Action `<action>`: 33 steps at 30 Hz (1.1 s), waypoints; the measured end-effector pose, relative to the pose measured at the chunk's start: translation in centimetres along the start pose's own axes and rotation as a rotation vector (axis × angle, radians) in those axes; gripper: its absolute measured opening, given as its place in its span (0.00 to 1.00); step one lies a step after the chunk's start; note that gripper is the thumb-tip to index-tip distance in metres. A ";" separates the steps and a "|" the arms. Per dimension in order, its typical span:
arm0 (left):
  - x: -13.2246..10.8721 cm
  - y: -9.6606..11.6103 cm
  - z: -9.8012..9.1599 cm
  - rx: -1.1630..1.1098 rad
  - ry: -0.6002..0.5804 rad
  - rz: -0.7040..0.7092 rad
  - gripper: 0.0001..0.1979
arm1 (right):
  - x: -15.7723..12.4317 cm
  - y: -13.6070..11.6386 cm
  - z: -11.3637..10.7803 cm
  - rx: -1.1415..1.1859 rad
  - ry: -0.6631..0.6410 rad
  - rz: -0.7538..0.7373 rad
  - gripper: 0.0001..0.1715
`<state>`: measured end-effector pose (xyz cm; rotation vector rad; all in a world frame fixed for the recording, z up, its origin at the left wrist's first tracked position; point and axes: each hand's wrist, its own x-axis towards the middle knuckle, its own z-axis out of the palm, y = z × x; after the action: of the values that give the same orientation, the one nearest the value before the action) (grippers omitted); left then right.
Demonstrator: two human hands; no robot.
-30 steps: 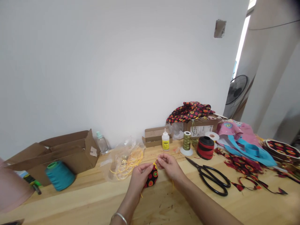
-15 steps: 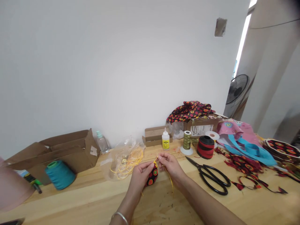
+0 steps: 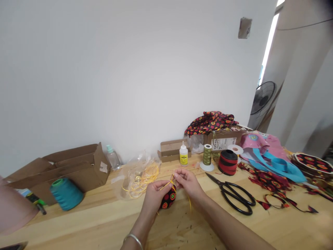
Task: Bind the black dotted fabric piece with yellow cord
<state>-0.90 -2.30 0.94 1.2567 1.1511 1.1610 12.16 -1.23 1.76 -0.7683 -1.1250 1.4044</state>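
My left hand is closed round a small stuffed piece of black fabric with red and orange dots, held just above the wooden table. My right hand pinches a thin yellow cord at the top of that piece. One end of the cord trails down past my right wrist. A silver bangle sits on my left wrist.
Black scissors lie right of my hands. Behind stand a glue bottle, a gold thread spool, a red and black ribbon roll, a bag of yellow cord. A teal thread cone and cardboard box sit left; patterned fabric scraps right.
My hands have stayed in place while my right fingers worked the yellow cord at the top of the fabric piece. A strand now runs across towards my left thumb.
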 end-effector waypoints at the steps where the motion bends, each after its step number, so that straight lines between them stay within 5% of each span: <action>1: 0.0 0.0 0.0 0.002 0.003 -0.004 0.14 | -0.1 -0.1 0.1 -0.018 0.008 -0.022 0.14; 8: -0.1 0.1 0.1 0.024 0.021 0.006 0.14 | 0.1 0.1 0.0 -0.041 0.071 -0.103 0.13; 20: -0.1 0.3 0.5 -0.124 0.038 -0.014 0.14 | 0.1 0.0 -0.4 0.312 0.079 0.161 0.14; 33: -0.6 1.1 0.7 -0.201 0.030 -0.069 0.12 | 0.0 0.0 -0.7 0.413 -0.013 0.215 0.11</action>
<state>-0.24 -2.94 2.01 1.0423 1.0623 1.2154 12.78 -1.05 1.55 -0.5931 -0.7387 1.7526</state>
